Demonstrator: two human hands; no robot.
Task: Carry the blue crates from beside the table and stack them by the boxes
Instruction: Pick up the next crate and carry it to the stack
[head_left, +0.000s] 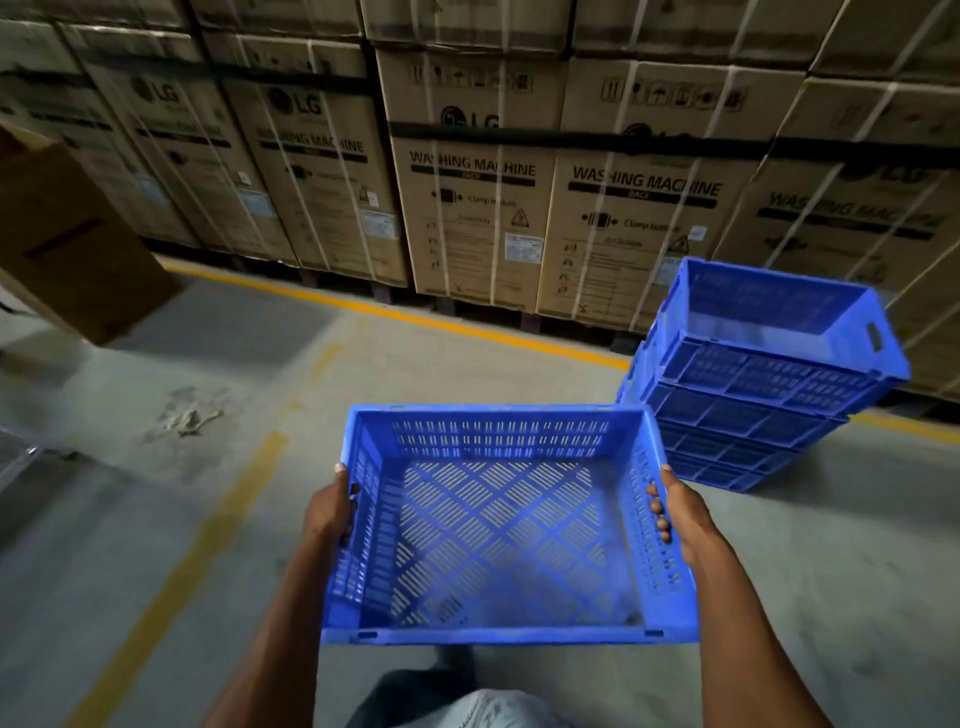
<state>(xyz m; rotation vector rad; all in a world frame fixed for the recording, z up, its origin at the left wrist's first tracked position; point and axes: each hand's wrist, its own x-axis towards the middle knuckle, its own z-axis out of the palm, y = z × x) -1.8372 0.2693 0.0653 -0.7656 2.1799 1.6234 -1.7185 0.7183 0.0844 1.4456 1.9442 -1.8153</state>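
I carry a blue crate (506, 525) between my two hands, level above the floor and in front of my body. It is a shallow rectangular box of hard plastic, its walls pierced with rows of small slots and its base a lattice of slanted slits set in diamond panels; nothing lies inside it. My left hand (330, 512) grips the left wall, thumb over the rim and fingers curled through the handle slot. My right hand (678, 512) grips the right wall the same way, fingertips (661, 519) showing on the inner face.

Beyond my right fingers, well apart from the held crate, a stack of blue crates (758, 384) stands on the grey concrete floor (156, 519); the topmost sits skewed on those below, and its inside looks bare. Just behind the stack rises a wall of strapped cardboard boxes (467, 208) printed "WASHING MACHINE". A yellow line (395, 312) runs along the foot of the boxes, and another yellow line (208, 525) passes to the left of my left hand. Far off to the left a plain brown carton (67, 239) leans at a tilt.
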